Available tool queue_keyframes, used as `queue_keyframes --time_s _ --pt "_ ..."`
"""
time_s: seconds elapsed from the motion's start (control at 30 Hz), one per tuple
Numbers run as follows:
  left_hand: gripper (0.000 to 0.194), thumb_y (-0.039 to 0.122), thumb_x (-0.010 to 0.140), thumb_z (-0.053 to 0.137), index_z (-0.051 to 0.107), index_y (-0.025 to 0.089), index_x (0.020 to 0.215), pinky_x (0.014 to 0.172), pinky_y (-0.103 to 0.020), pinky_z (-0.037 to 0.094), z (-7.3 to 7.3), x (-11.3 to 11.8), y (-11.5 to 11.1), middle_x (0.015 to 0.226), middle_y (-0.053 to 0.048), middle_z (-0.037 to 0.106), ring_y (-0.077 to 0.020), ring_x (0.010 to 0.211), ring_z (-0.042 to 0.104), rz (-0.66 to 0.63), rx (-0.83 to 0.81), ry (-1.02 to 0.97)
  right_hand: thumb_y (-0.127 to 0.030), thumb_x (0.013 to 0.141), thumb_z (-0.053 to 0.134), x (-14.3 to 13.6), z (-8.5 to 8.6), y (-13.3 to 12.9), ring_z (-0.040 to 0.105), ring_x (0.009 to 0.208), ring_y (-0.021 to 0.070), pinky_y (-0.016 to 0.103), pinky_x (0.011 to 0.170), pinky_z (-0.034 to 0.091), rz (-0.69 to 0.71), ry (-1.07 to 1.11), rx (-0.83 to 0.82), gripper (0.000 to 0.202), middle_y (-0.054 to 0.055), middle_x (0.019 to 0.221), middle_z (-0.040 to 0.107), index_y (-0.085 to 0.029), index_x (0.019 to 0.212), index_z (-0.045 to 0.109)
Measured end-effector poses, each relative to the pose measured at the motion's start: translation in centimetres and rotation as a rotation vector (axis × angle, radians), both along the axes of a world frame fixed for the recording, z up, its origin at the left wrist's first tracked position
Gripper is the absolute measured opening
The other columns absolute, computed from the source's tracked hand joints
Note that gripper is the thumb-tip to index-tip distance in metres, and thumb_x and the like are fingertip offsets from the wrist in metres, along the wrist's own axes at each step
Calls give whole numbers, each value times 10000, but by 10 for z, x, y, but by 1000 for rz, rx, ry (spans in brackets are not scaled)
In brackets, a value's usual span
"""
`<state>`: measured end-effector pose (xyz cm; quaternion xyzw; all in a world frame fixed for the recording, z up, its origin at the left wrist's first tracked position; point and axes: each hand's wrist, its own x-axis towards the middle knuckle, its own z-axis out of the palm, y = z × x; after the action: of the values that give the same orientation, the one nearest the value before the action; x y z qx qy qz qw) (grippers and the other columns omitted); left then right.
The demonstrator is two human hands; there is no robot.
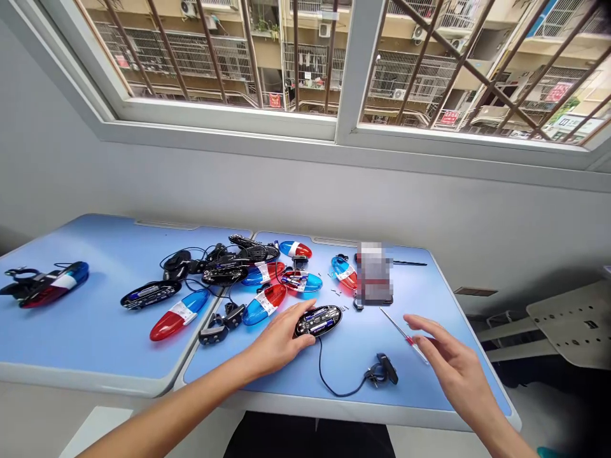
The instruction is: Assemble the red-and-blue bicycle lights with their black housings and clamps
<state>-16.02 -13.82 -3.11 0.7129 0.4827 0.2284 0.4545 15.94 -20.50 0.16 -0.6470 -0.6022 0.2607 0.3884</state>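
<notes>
My left hand [281, 337] grips the left end of an open black oval housing [324, 320] with batteries inside, which lies on the blue table. A black cable runs from the housing to a black clamp piece [383, 370] near the front edge. On the right, my right hand [446, 356] hovers with thumb and fingers apart, holding nothing. Just beside its fingertips lies a screwdriver [405, 336] with a thin metal shaft and a red and clear handle. Small screws [337, 292] are scattered behind the housing.
Red and blue covers [265, 304], black housings [150, 294] and tangled cables fill the middle and left. An assembled light [57, 283] sits far left. A pixelated box-shaped item [376, 273] stands at the back right, beside a thin black rod [411, 263]. The blue table [458, 375] has a pale rim.
</notes>
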Motion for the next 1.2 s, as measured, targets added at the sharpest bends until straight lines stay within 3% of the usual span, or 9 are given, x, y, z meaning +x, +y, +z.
queue_keyframes --time_s 0.13,0.23,0.43,0.57,0.73,0.83,0.97,1.1,1.2 --pt "665 258 786 653 460 227 1422 1082 -441 387 -4 6 0 1416 -100 534 -311 1264 513 -49 51 68 -477 877 554 33 -25 -24 658 1042 252 348 787 583 -111 -150 66 336 68 1147 704 -278 1093 717" --pt "610 265 791 654 508 236 1383 1079 -446 395 -3 7 4 1399 -89 549 -311 1268 509 -106 97 79 -456 888 547 44 -36 -27 661 998 250 357 735 586 -89 -239 72 320 75 1106 711 -270 1089 713" --pt "615 271 810 659 482 286 1399 817 -345 548 5 -5 -2 1383 -89 560 -262 1061 624 -109 166 110 -411 936 516 33 -33 -19 653 1006 246 360 734 588 48 -293 114 283 78 1110 703 -285 1121 689" --pt "365 288 900 577 595 266 1263 796 -322 545 7 -31 -10 1222 -78 659 -235 1036 628 12 351 102 -370 943 528 26 -32 -10 660 948 230 331 689 578 168 -317 216 249 77 1069 708 -287 1116 686" --pt "226 322 938 548 678 244 1105 869 -368 522 10 -59 -8 1045 -57 720 -234 978 642 143 586 183 -286 984 442 2 -17 32 635 877 208 328 708 534 317 -503 302 261 71 970 707 -249 1081 682" --pt "219 317 939 549 684 252 1099 835 -342 534 14 -58 -5 1031 -48 724 -223 951 651 160 623 196 -270 985 442 -30 -4 72 595 938 220 301 667 484 311 -824 142 263 67 1004 696 -262 1080 687" --pt "200 293 934 559 689 233 1072 834 -336 544 16 -49 -6 1016 -53 730 -217 936 663 135 650 166 -230 880 606 -70 -2 116 543 996 285 326 674 439 324 -922 80 150 128 978 684 -189 968 720" --pt "195 267 935 564 680 223 1086 921 -382 521 15 -49 -8 1018 -60 734 -217 945 670 88 685 122 -61 791 610 -83 -9 134 534 993 304 368 748 412 331 -925 38 152 164 931 684 -148 842 723" --pt "200 238 941 562 667 222 1110 899 -370 529 19 -50 -6 1036 -62 729 -213 952 665 80 689 83 -43 846 500 -76 -2 129 535 995 302 395 780 402 310 -853 29 240 178 956 679 -138 867 719"
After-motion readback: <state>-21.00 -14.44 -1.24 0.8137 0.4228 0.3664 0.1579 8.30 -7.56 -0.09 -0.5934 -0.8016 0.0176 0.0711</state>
